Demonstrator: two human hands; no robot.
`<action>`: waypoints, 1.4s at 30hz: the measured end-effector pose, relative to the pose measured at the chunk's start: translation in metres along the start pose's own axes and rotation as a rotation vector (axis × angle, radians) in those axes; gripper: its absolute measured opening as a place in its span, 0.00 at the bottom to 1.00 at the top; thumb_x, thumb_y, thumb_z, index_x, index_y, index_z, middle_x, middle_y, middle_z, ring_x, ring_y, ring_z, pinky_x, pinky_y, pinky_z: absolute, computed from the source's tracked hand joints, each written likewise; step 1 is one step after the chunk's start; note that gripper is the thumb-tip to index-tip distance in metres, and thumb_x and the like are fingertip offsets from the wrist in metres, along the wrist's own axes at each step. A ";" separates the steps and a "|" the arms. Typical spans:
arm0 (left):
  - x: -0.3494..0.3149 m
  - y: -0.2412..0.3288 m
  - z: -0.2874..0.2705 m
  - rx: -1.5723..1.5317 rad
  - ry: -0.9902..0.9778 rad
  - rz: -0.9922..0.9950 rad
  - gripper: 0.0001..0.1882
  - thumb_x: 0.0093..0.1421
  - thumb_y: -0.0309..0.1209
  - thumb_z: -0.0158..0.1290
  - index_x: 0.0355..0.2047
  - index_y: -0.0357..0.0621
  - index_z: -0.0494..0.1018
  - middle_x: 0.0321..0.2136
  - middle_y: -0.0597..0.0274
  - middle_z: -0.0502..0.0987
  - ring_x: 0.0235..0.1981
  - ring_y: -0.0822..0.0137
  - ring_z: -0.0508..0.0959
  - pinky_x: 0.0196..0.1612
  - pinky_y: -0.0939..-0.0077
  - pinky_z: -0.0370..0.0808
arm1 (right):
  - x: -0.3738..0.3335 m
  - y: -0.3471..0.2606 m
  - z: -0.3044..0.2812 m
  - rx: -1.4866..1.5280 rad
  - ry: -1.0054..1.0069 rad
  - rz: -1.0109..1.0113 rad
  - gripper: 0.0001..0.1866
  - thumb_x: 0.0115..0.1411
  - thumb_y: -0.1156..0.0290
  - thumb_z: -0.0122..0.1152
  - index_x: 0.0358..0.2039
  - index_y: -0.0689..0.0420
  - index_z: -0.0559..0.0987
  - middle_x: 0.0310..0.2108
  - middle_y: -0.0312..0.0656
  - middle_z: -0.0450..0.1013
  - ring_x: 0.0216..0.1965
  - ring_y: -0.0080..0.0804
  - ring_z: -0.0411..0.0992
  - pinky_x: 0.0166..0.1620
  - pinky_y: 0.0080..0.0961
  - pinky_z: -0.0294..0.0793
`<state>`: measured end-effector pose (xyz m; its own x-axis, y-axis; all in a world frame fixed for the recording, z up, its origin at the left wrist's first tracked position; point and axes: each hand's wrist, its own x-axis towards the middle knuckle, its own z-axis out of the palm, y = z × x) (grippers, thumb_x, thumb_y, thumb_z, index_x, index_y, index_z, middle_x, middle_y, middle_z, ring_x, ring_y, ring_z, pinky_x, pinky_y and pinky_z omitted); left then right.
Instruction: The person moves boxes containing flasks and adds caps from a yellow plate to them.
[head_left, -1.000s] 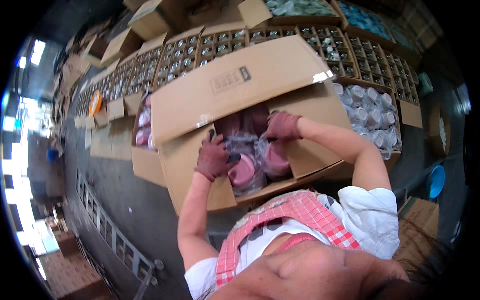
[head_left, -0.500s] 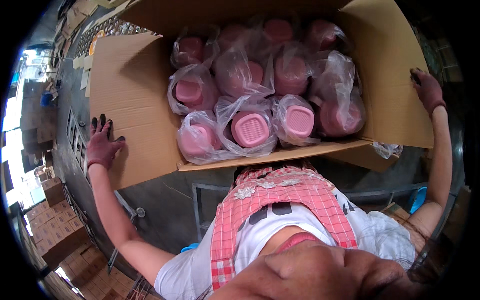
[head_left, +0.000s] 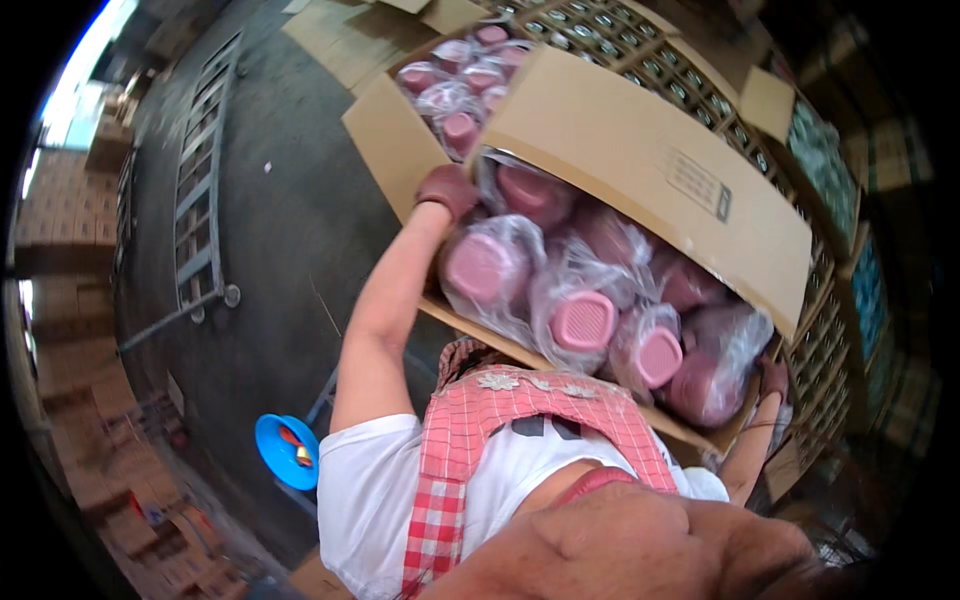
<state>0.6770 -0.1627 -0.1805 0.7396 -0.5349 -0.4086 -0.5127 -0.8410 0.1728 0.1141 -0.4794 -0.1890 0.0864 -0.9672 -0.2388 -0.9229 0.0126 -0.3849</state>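
In front of me is a cardboard box [head_left: 700,440], turned at a slant, packed with pink containers with square ribbed bases [head_left: 583,320] in clear plastic bags [head_left: 742,345]. Its far flap [head_left: 640,150] leans inward over the back row and hides part of it. My left hand [head_left: 448,190], in a dark red glove, is closed on the box's left end beside the side flap [head_left: 400,140]; its fingertips are mostly hidden. At the right end my gloved right hand [head_left: 773,378] grips the box's edge, only partly in view.
Behind stands another open box of bagged pink containers [head_left: 460,130]. Divided cartons of glassware [head_left: 600,40] spread to the right. A metal ladder-like frame on wheels [head_left: 200,190] stands on the left floor. A blue bowl [head_left: 285,450] is near my left elbow; stacked cartons [head_left: 75,205] line the far left.
The view and box have turned to a slant. My left hand moved from the outspread left flap to the box's end, my right came in lower, and the far flap now leans over the containers.
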 end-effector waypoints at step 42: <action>0.340 -0.444 -0.160 -0.185 0.119 0.200 0.11 0.46 0.28 0.42 0.29 0.43 0.72 0.30 0.49 0.73 0.34 0.52 0.73 0.36 0.63 0.70 | -0.099 -0.353 0.290 -0.529 0.152 -0.001 0.15 0.44 0.66 0.53 0.34 0.55 0.74 0.30 0.49 0.72 0.34 0.49 0.69 0.36 0.37 0.68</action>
<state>1.2255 0.0157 -0.2523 0.6836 -0.6878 -0.2441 -0.5732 -0.7130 0.4037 0.5402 -0.3146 -0.2881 0.0681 -0.9934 -0.0926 -0.9890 -0.0795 0.1247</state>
